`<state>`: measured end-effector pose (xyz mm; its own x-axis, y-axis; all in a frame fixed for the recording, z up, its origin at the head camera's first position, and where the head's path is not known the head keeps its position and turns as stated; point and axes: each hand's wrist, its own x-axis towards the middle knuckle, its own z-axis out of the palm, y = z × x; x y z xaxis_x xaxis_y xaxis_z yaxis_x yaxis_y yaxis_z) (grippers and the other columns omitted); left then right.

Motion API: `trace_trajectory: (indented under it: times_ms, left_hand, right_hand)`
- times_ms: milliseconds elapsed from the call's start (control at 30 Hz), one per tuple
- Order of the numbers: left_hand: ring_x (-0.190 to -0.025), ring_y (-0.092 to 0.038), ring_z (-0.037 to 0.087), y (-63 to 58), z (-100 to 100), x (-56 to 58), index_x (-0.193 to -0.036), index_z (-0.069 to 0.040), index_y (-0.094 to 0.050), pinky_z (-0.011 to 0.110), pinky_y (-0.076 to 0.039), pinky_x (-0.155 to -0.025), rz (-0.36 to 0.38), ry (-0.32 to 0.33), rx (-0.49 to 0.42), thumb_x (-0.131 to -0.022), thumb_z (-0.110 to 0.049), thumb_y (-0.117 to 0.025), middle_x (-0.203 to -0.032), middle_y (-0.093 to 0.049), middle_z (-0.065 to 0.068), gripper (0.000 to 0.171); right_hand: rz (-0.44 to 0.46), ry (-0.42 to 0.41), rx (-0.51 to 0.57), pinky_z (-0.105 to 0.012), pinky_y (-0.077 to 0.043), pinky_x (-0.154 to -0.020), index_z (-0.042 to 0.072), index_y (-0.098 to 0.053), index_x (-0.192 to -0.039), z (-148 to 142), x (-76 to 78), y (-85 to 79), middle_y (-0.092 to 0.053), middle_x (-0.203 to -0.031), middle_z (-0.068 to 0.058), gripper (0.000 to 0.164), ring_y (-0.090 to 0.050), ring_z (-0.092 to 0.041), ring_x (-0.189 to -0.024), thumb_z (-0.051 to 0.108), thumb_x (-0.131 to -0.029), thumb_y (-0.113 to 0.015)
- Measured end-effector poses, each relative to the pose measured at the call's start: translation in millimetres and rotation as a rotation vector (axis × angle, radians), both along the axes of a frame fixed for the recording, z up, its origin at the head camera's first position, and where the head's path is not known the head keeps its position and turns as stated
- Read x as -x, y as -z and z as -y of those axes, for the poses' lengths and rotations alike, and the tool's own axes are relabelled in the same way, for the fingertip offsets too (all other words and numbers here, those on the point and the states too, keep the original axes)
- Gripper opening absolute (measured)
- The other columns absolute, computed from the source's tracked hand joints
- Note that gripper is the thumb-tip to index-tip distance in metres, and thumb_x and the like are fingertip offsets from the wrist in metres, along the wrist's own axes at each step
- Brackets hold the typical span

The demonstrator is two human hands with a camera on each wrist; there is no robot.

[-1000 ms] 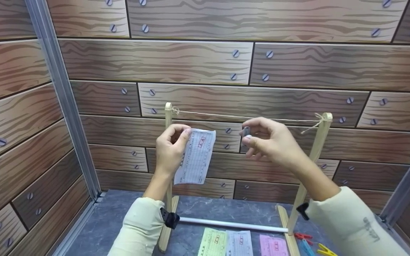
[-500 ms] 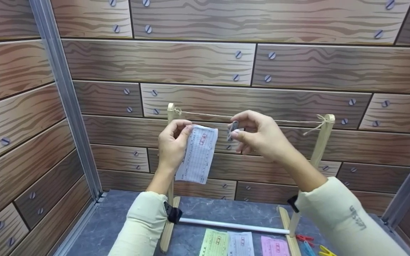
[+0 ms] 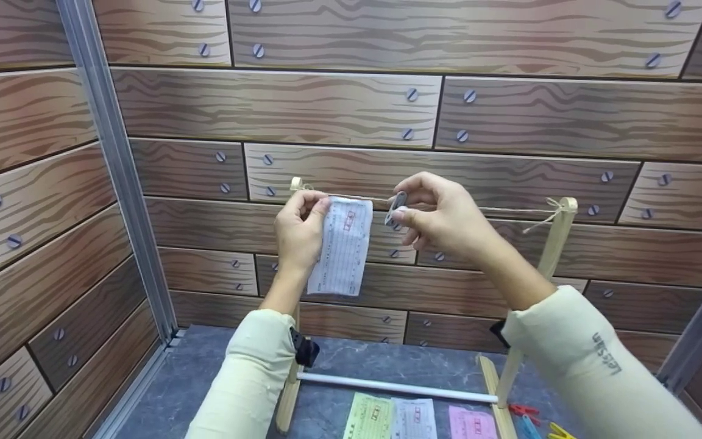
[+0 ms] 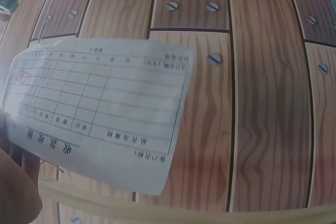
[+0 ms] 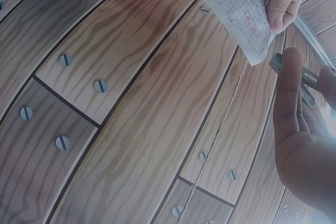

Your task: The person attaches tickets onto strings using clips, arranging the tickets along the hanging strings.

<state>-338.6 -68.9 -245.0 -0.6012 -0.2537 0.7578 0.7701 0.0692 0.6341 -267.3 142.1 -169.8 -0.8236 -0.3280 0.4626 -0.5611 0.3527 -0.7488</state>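
My left hand pinches the upper left corner of a white printed receipt slip with a red stamp. The slip hangs down, its top edge level with a thin string tied between two wooden posts. To the right, my right hand holds a grey clothespin between thumb and fingers, close to the string and a short gap from the slip. In the right wrist view the clothespin sits below the slip's corner. The left wrist view shows the slip's printed grid from near.
A white rod joins the feet of the wooden stand. On the grey tabletop lie green, white and pink slips. Red, blue and yellow clothespins lie at the right.
My left hand has raised the slip up to the string's height. My right hand has moved left and upward with the clothespin, nearer the slip.
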Motion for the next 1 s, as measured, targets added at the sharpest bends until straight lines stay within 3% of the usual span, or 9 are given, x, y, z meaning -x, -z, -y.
trace_trajectory:
  times_ms: [167, 400, 533, 1000]
  left_hand:
    - [-0.059, -0.051, 0.011, -4.6, 3, 8.3, -0.091, -0.001, -0.064, 0.023, -0.039, -0.053, 0.061, -0.043, 0.015, -0.086, -0.006, -0.067, -0.073, -0.065, 0.005, 0.008]
    - [-0.06, -0.051, 0.012, -10.4, 6, 11.4, -0.098, -0.002, -0.067, 0.028, -0.039, -0.058, 0.14, -0.244, 0.169, -0.087, -0.007, -0.065, -0.07, -0.062, 0.0, 0.012]
    - [-0.059, -0.049, 0.014, -13.5, 8, 10.2, -0.101, -0.006, -0.069, 0.031, -0.04, -0.056, 0.173, -0.311, 0.251, -0.089, -0.01, -0.063, -0.069, -0.06, 0.0, 0.014]
    - [-0.063, -0.052, 0.019, -15.7, 15, 9.6, -0.086, -0.014, -0.061, 0.035, -0.039, -0.056, 0.23, -0.337, 0.361, -0.09, -0.012, -0.061, -0.07, -0.059, 0.0, 0.005]
  right_hand:
    - [0.005, 0.019, -0.026, -0.034, -0.053, -0.049, 0.002, -0.053, -0.114, -1, 0.9, -2.6, -0.066, -0.099, -0.015, 0.03, -0.064, -0.028, -0.059, 0.007, -0.088, -0.066]
    - [0.003, 0.04, -0.037, -0.034, -0.052, -0.048, 0.001, -0.053, -0.114, 0, 2.4, -4.4, -0.067, -0.097, -0.014, 0.029, -0.064, -0.026, -0.058, 0.008, -0.088, -0.066]
    - [0.001, 0.047, -0.056, -0.034, -0.053, -0.049, 0.002, -0.053, -0.114, 1, 2.9, -4.1, -0.066, -0.097, -0.013, 0.029, -0.064, -0.026, -0.059, 0.009, -0.088, -0.066]
    - [-0.028, 0.014, -0.027, -0.041, -0.054, -0.052, 0.001, -0.052, -0.116, 13, 9.4, -4.2, -0.065, -0.095, -0.014, 0.03, -0.065, -0.03, -0.06, 0.008, -0.089, -0.064]
